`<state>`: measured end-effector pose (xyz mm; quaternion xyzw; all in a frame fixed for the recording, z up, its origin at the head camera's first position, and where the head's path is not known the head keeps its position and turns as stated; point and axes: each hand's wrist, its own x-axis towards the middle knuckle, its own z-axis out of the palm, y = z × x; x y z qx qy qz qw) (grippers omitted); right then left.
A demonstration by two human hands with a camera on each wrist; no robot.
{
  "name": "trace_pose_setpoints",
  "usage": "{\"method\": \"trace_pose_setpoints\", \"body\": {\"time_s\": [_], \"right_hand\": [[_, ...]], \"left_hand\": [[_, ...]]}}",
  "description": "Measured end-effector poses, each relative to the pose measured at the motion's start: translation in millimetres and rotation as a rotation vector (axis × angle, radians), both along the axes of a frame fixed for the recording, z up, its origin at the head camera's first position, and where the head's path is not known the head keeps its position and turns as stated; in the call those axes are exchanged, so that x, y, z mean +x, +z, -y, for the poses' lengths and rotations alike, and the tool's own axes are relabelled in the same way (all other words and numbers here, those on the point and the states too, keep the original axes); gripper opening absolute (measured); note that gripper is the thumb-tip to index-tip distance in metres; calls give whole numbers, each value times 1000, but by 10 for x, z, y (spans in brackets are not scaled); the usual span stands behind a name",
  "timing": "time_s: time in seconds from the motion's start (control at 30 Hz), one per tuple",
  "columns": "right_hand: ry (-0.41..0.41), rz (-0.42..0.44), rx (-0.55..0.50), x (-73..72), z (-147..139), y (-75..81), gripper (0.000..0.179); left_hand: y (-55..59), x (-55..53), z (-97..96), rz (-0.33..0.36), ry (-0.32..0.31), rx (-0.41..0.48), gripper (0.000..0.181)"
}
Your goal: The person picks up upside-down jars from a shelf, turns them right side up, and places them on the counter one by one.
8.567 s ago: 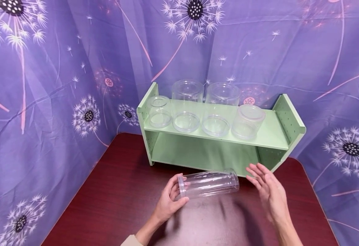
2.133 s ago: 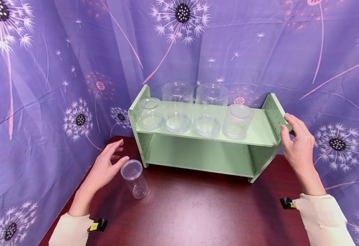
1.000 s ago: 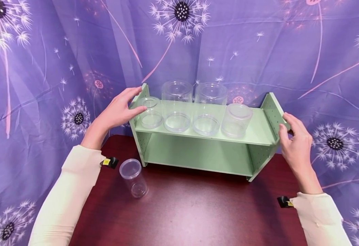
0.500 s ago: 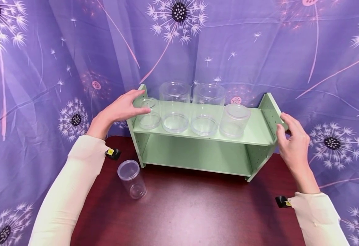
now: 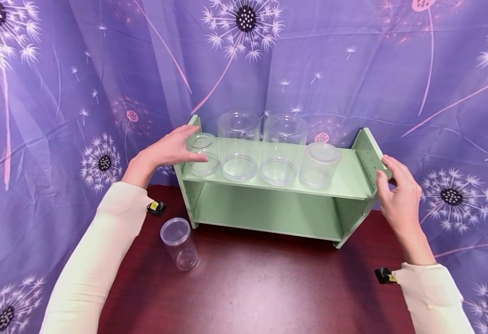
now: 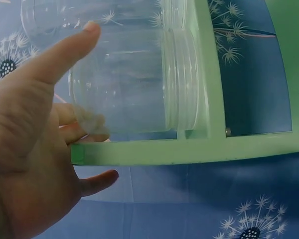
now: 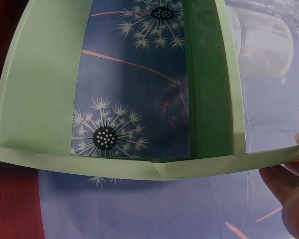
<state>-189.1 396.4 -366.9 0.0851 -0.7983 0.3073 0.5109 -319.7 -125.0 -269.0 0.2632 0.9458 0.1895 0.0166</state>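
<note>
1. Small clear jar [image 5: 209,149]: I have it left of centre in the head view, standing on the upper tier of the green shelf [image 5: 269,211], a ridged band [image 6: 184,82] at its shelf end.
2. Of my two hands, the left hand [image 5: 166,149] is spread wide about this jar, thumb on the near side; I cannot tell whether its pads touch the plastic.
3. Through the left wrist view, one finger [image 6: 100,182] lies below the left side panel [image 6: 154,153] in the frame; the others show above it, near the jar's end.
4. My right hand [image 5: 402,199], at the right of the head view, pinches the right side panel [image 5: 371,155] between thumb and fingers.
5. Rightward from the small jar I see a tall jar [image 5: 239,146], a second tall jar [image 5: 283,150], then a short jar [image 5: 319,164].
6. One lone jar [image 5: 180,243] stands upright on the dark red worktop [image 5: 252,287], lower left, near the shelf.
7. Purple dandelion cloth [image 5: 331,41] fills the background.
</note>
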Motion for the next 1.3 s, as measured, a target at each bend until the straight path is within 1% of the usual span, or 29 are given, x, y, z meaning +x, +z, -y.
{"method": "trace_pose_setpoints", "body": {"time_s": [0.07,0.17,0.4,0.63,0.83,0.97,1.1,1.2,1.3], "right_hand": [[0,3,-3,5,-1,-1,33],[2,9,-4,15,6,1,33],[11,20,1,35,10,4,33],[14,46,23,39,-17,1,33],[12,44,23,35,-10,2,34],[6,37,17,36,6,6,34],[5,39,18,34,0,6,34],[5,41,27,29,-6,8,34],[5,36,29,28,-4,15,34]], "left_hand": [[-2,1,-17,-5,-5,-27,104],[-7,-5,-35,-12,-13,-45,104],[-46,-27,-63,-10,-8,-62,104],[-56,-43,-87,-39,-6,-63,101],[-81,-52,-89,-63,4,-19,99],[-96,-54,-80,-74,10,25,97],[-99,-39,-64,-58,20,91,94],[-86,-2,-51,-34,33,141,92],[-67,38,-36,-22,49,172,92]]}}
